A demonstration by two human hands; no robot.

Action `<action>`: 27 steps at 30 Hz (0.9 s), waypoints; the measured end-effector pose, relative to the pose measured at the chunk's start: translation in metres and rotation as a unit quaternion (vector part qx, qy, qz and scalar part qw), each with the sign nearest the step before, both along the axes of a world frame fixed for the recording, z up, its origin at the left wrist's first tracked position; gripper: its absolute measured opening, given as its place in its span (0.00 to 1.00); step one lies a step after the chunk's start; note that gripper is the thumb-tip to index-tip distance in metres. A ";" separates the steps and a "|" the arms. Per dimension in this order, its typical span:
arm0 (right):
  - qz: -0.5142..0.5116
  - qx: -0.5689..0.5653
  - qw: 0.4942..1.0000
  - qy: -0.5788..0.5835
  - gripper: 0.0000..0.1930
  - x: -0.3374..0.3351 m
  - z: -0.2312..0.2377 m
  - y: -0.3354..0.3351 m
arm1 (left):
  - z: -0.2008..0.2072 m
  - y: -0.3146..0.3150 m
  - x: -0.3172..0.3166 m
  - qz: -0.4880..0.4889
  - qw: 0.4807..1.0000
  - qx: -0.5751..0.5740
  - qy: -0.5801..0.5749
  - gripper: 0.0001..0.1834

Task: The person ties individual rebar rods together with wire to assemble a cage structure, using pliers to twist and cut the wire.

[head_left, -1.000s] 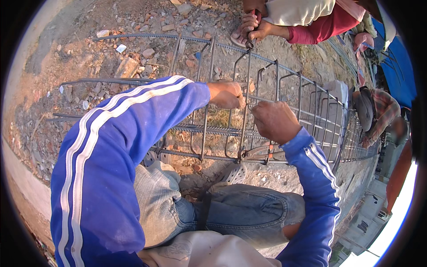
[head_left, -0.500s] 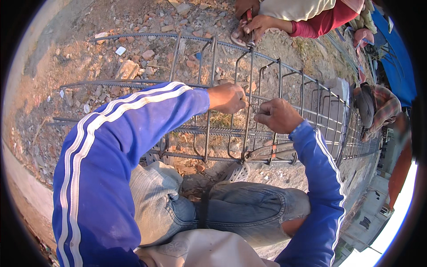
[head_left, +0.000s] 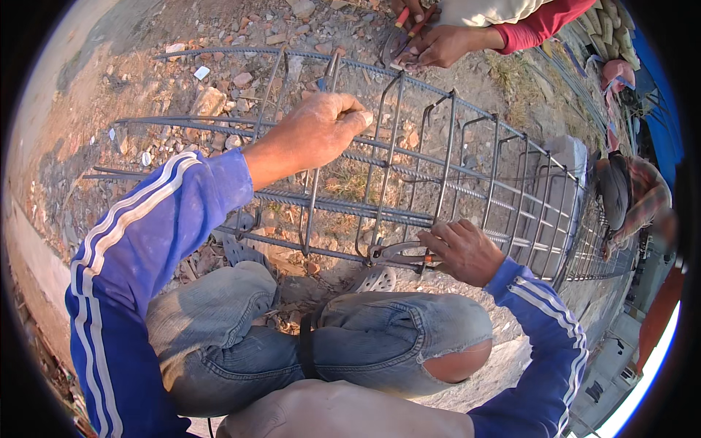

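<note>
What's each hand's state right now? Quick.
Left hand: closed, thumb against fingers; can't tell if anything small is pinched.
Right hand: partly curled at the handles of the pliers; can't tell if it grips them.

dirt ground point(head_left: 117, 87): pale rubble chunk point(head_left: 209, 102), white scrap point(head_left: 201, 73), scattered stones point(head_left: 243, 79)

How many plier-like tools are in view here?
2: one grey tool at the rebar cage's near edge, by the person's right hand; one red-handled tool at a co-worker's hands. Others may be hidden.
</note>
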State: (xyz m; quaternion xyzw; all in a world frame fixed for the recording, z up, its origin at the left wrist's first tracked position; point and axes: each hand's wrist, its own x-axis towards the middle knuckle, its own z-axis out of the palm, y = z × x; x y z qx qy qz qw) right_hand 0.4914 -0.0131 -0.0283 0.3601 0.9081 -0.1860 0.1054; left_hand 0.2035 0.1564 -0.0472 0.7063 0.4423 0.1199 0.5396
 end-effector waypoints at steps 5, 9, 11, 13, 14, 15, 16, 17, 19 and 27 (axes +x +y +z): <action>-0.062 0.003 0.995 0.073 0.29 0.018 -0.011 0.001 | 0.004 -0.013 0.016 0.013 0.994 -0.108 -0.021 0.26; -0.213 -0.081 0.968 0.102 0.26 0.031 0.026 0.001 | -0.016 -0.031 0.051 0.106 0.985 -0.084 -0.112 0.26; -0.295 -0.100 0.940 0.138 0.24 0.045 0.051 -0.008 | -0.030 -0.058 0.075 0.323 0.905 -0.104 -0.258 0.25; -0.420 -0.229 0.861 0.171 0.22 0.048 0.093 -0.014 | -0.036 -0.095 0.101 0.483 0.729 -0.227 -0.428 0.24; -0.424 -0.191 0.869 0.172 0.22 0.042 0.117 -0.016 | -0.040 -0.116 0.112 0.476 0.731 -0.274 -0.406 0.25; -0.428 -0.148 0.874 0.176 0.22 0.034 0.139 -0.013 | -0.044 -0.129 0.121 0.462 0.733 -0.318 -0.384 0.25; -0.393 -0.097 0.907 0.115 0.23 0.024 0.160 0.001 | -0.045 -0.136 0.124 0.472 0.690 -0.389 -0.386 0.26; -0.354 -0.043 0.933 0.049 0.24 0.009 0.177 0.018 | -0.045 -0.140 0.124 0.476 0.641 -0.459 -0.390 0.28; -0.343 0.026 0.939 -0.025 0.25 -0.028 0.205 0.042 | -0.041 -0.139 0.142 0.421 0.611 -0.515 -0.429 0.28; -0.118 0.054 0.924 -0.359 0.30 -0.091 0.121 0.139 | -0.041 -0.128 0.144 0.396 0.500 -0.536 -0.553 0.13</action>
